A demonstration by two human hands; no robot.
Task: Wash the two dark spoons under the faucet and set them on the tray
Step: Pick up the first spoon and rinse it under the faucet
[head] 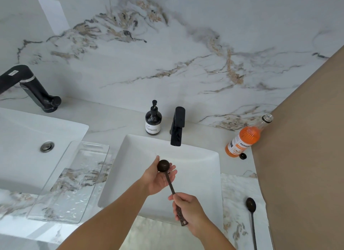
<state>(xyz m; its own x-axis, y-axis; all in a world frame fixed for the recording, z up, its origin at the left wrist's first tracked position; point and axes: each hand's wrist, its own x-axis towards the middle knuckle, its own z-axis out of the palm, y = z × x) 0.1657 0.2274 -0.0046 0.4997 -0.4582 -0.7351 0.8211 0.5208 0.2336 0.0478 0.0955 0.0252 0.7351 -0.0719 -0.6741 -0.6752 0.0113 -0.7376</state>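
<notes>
A dark spoon with a round bowl (163,165) hangs over the white sink (204,177), in front of the black faucet (177,127). My right hand (188,211) grips its handle. My left hand (160,177) is open under the spoon's bowl, fingers touching it. No water is visible from the faucet. The second dark spoon (251,212) lies on the counter right of the sink. The clear glass tray (72,179) sits on the counter left of the sink and holds nothing.
A black soap pump bottle (153,119) stands left of the faucet. An uncapped orange drink bottle (245,138) leans at the back right, its black cap (243,156) beside it. A second sink (28,147) with a black tap (31,88) is at left. A brown wall (307,156) closes the right.
</notes>
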